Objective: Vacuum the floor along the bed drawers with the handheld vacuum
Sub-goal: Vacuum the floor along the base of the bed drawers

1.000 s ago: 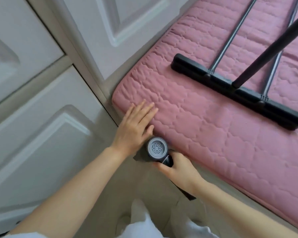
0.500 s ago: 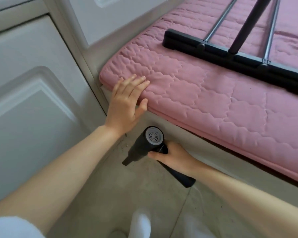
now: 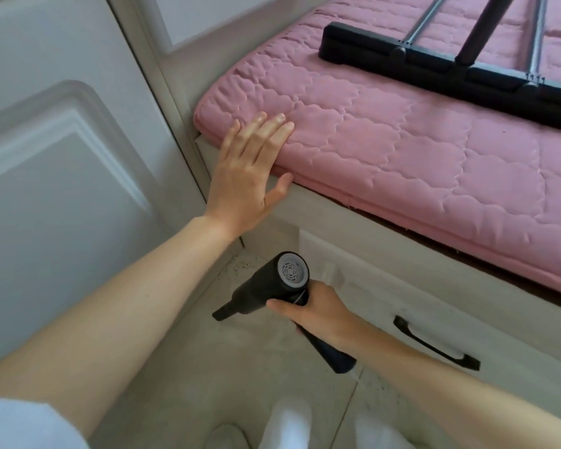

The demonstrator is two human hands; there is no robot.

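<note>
Right hand (image 3: pixel 321 311) grips one handheld vacuum (image 3: pixel 272 290); left hand (image 3: pixel 250 176) flat, fingers apart, on mattress (image 3: pixel 402 150)

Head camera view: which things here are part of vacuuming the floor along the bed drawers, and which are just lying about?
Part of the job:
- handheld vacuum, gripped by the right hand
- floor with specks near the corner
- bed drawer with its black handle

Just there:
- pink mattress, left hand resting flat on its edge
- black rack lying on the mattress
- white cupboard door
</note>
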